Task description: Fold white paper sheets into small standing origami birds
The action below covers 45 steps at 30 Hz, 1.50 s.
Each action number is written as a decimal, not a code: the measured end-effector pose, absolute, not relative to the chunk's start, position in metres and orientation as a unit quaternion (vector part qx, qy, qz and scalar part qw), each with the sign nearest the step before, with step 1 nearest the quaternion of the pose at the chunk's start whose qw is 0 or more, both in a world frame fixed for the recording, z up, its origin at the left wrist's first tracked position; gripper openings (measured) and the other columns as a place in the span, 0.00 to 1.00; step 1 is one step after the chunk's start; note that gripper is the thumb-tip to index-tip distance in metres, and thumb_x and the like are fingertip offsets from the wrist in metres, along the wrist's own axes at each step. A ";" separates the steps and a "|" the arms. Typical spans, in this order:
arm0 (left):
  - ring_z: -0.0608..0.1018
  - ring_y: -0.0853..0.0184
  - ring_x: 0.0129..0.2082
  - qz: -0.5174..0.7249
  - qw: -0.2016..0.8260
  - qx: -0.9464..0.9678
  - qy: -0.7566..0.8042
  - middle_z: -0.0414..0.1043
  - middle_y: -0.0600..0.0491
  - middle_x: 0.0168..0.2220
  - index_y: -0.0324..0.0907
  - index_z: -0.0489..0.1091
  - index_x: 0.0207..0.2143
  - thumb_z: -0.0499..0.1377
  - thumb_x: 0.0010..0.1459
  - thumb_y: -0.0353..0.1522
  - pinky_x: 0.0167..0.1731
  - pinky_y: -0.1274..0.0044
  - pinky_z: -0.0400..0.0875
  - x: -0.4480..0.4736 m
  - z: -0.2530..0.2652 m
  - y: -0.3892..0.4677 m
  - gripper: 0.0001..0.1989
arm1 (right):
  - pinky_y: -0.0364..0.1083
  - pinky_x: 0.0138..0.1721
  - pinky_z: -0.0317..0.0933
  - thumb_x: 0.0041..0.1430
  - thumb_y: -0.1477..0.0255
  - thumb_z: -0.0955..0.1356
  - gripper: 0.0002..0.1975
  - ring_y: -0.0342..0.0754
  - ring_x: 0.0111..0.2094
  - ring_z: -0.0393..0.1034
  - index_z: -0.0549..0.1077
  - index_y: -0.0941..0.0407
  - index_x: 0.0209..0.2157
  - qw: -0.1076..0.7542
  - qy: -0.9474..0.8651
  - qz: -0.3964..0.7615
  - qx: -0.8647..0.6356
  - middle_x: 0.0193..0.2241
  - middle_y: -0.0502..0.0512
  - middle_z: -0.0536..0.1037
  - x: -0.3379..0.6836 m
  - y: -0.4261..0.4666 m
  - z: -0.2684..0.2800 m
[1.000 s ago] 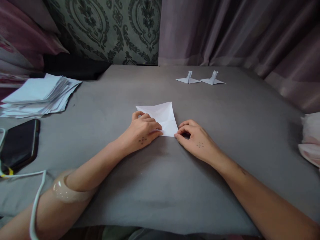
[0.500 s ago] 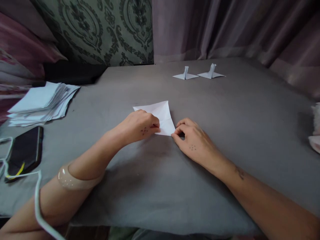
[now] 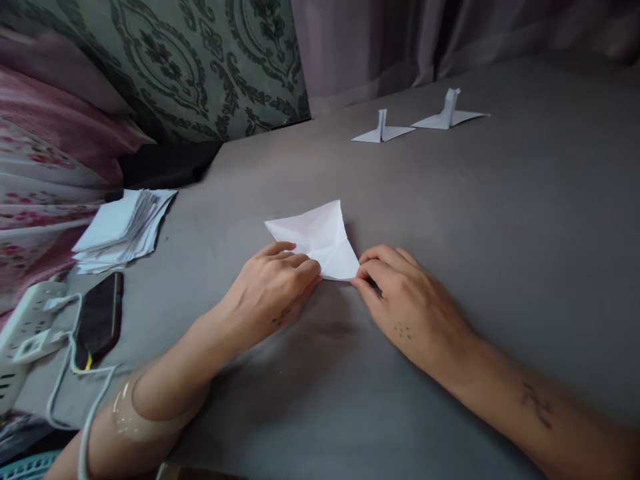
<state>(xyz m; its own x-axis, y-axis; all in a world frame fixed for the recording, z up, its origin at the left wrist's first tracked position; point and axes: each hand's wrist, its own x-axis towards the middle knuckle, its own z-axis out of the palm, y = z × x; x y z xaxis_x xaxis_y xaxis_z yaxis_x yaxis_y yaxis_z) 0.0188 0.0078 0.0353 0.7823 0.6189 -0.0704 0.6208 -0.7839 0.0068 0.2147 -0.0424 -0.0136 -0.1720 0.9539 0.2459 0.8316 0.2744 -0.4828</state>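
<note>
A white sheet of paper (image 3: 320, 230) with crease lines lies on the grey cloth in front of me, its far corners lifted. My left hand (image 3: 283, 277) grips its near edge, thumb underneath hidden from view and fingers laid over the top. At the near right corner, my right hand (image 3: 393, 287) pinches the paper between thumb and fingertips. Beyond the sheet stand two folded white paper figures, a smaller-looking one (image 3: 381, 131) and another (image 3: 449, 115) to its right, each with an upright neck and flat pointed sides.
On the left sits a stack of white paper (image 3: 120, 223). Nearer me are a dark phone (image 3: 101, 317), a power strip (image 3: 30, 320) with plugs and a white cable (image 3: 93, 413) passing over my left forearm. A black item (image 3: 170, 165) lies by the patterned wall.
My left fingers have shifted from a pinch to lying over the paper's near edge. The right hand keeps its corner. The view has tilted and turned left, bringing the power strip into sight.
</note>
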 end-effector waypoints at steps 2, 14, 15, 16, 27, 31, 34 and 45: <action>0.76 0.66 0.30 -0.034 0.009 0.944 0.328 0.72 0.53 0.26 0.39 0.71 0.34 0.48 0.66 0.30 0.50 0.67 0.65 0.020 0.035 0.008 0.13 | 0.47 0.37 0.62 0.62 0.76 0.66 0.07 0.48 0.37 0.68 0.73 0.57 0.30 0.260 -0.757 0.102 -0.591 0.36 0.55 0.74 0.214 -0.043 -0.014; 0.74 0.65 0.29 -0.072 0.013 0.940 0.334 0.71 0.51 0.26 0.38 0.72 0.32 0.45 0.68 0.32 0.40 0.72 0.67 0.031 0.037 0.027 0.18 | 0.45 0.32 0.58 0.60 0.75 0.65 0.07 0.46 0.33 0.66 0.73 0.55 0.28 0.270 -0.729 0.114 -0.619 0.30 0.52 0.71 0.214 -0.037 -0.019; 0.74 0.65 0.29 -0.075 0.012 0.939 0.335 0.71 0.51 0.26 0.38 0.72 0.32 0.46 0.68 0.32 0.39 0.72 0.66 0.032 0.038 0.028 0.18 | 0.45 0.32 0.57 0.59 0.75 0.65 0.07 0.46 0.32 0.66 0.73 0.55 0.28 0.269 -0.727 0.119 -0.621 0.30 0.52 0.71 0.214 -0.036 -0.019; 0.73 0.65 0.28 -0.078 0.012 0.938 0.337 0.71 0.51 0.26 0.38 0.72 0.31 0.46 0.68 0.32 0.38 0.72 0.66 0.033 0.038 0.028 0.18 | 0.45 0.31 0.57 0.59 0.75 0.65 0.07 0.46 0.32 0.65 0.73 0.55 0.27 0.269 -0.725 0.123 -0.622 0.29 0.52 0.71 0.214 -0.036 -0.020; 0.72 0.67 0.27 -0.088 0.007 0.939 0.332 0.71 0.52 0.26 0.39 0.70 0.30 0.48 0.67 0.34 0.28 0.76 0.60 0.031 0.036 0.035 0.16 | 0.45 0.30 0.55 0.59 0.75 0.64 0.09 0.45 0.29 0.65 0.71 0.54 0.25 0.264 -0.715 0.152 -0.629 0.28 0.52 0.71 0.214 -0.035 -0.016; 0.73 0.66 0.28 -0.109 0.014 0.931 0.349 0.72 0.51 0.27 0.40 0.71 0.31 0.49 0.66 0.34 0.27 0.76 0.60 0.033 0.037 0.036 0.15 | 0.44 0.28 0.54 0.58 0.74 0.65 0.08 0.44 0.28 0.65 0.71 0.54 0.25 0.259 -0.700 0.191 -0.637 0.28 0.51 0.72 0.218 -0.031 -0.013; 0.74 0.66 0.28 -0.129 0.020 0.923 0.363 0.73 0.50 0.29 0.40 0.72 0.32 0.49 0.66 0.35 0.27 0.76 0.60 0.036 0.040 0.035 0.15 | 0.43 0.26 0.53 0.55 0.72 0.67 0.03 0.43 0.26 0.65 0.71 0.53 0.28 0.257 -0.685 0.230 -0.641 0.28 0.49 0.73 0.224 -0.026 -0.011; 0.72 0.68 0.25 -0.111 -0.007 0.932 0.344 0.72 0.51 0.26 0.39 0.68 0.27 0.51 0.65 0.33 0.25 0.77 0.56 0.037 0.042 0.033 0.14 | 0.44 0.36 0.62 0.59 0.81 0.62 0.11 0.44 0.37 0.69 0.72 0.54 0.38 0.250 -0.785 0.227 -0.520 0.41 0.52 0.74 0.232 -0.023 -0.005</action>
